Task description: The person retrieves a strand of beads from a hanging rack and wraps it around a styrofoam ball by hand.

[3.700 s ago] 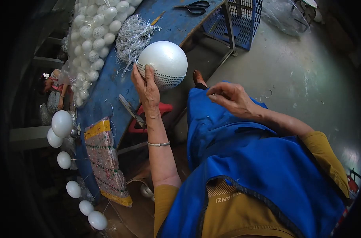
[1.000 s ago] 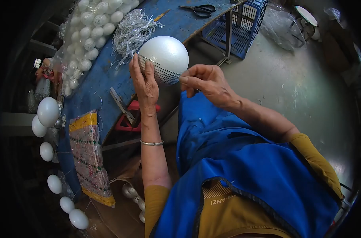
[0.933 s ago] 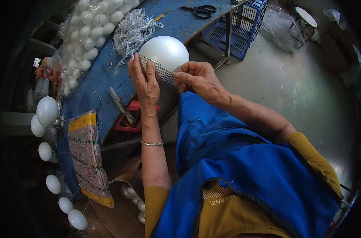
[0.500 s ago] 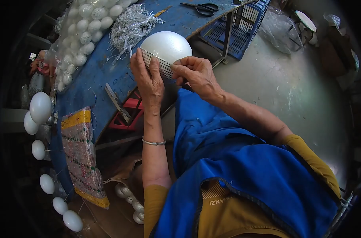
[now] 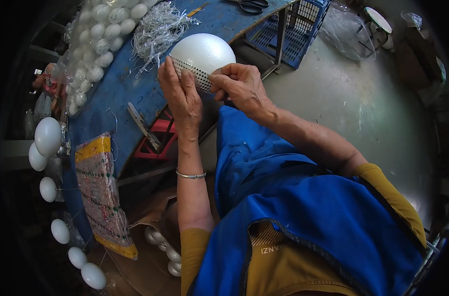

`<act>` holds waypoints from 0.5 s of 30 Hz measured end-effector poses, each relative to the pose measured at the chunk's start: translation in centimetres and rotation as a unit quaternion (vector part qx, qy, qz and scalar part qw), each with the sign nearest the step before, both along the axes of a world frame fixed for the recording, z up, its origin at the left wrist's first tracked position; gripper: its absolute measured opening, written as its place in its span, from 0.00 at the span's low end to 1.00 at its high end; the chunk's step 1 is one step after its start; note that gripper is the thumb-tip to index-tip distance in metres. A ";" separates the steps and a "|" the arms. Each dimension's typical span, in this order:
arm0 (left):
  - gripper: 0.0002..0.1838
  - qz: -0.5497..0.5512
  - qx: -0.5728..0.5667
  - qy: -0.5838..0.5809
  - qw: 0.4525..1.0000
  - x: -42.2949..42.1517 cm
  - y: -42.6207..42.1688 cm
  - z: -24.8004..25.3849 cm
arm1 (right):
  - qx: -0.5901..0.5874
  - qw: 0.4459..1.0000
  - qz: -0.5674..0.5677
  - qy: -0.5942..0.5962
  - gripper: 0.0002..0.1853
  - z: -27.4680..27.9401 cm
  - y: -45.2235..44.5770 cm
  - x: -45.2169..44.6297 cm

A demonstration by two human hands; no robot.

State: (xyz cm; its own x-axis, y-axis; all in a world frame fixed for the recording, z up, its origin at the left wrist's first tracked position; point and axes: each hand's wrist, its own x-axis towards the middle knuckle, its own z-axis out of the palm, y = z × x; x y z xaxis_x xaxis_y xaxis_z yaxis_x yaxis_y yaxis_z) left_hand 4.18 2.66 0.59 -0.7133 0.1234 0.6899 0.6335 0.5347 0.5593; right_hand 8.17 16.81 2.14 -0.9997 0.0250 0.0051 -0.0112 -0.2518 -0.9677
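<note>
We list one white ball point(image 5: 205, 49), held near the blue tabletop point(image 5: 145, 93): left hand's point(image 5: 185, 96) grip clasped on its side, presumably to steady it; right hand's point(image 5: 244, 89) grip pinched on its studded band point(image 5: 197, 74).

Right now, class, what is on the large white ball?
Dotted rows cross the lower part of the large white ball. What the left hand and right hand cover cannot be seen.

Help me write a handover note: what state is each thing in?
White ball: held, studded band partly round it.
Left hand: grasping the ball.
Right hand: pinched at the studded band.
Silvery strands: heaped on the blue table.
Scissors: lying flat, blades mostly cropped off.
Clear bag: packed with white balls.
Floor plastic: crumpled.
Bracelet: worn on left wrist.
</note>
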 end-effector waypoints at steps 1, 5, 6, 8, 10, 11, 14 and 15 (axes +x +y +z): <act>0.27 0.000 0.000 0.000 1.000 0.0 0.0 0.0 | -0.001 1.000 -0.005 -0.001 0.12 0.0 -0.1 0.0; 0.34 0.007 -0.014 -0.019 1.000 -0.3 -0.5 0.1 | 0.006 1.000 -0.025 0.005 0.12 0.1 -0.5 0.1; 0.37 0.013 -0.025 -0.024 0.999 -0.3 -0.5 0.0 | 0.012 1.000 -0.028 0.009 0.12 0.3 -0.5 0.1; 0.40 0.025 -0.041 -0.023 0.999 -0.2 -0.4 0.3 | 0.016 0.999 -0.032 0.010 0.12 0.2 -0.7 0.1; 0.43 0.036 -0.059 -0.023 0.997 -0.1 -0.3 0.8 | 0.030 0.998 -0.043 0.033 0.13 0.0 -0.8 -0.2; 0.44 0.039 -0.065 -0.033 0.997 -0.1 -0.3 1.0 | 0.028 0.998 -0.046 0.031 0.13 0.1 -0.9 -0.4; 0.44 0.049 -0.095 -0.043 0.993 -0.4 -0.6 0.8 | 0.053 0.998 -0.046 0.009 0.15 0.7 -0.5 -0.2; 0.44 0.064 -0.113 -0.034 0.991 -0.6 -0.6 0.7 | 0.082 0.996 -0.027 0.006 0.16 1.1 -0.2 -0.1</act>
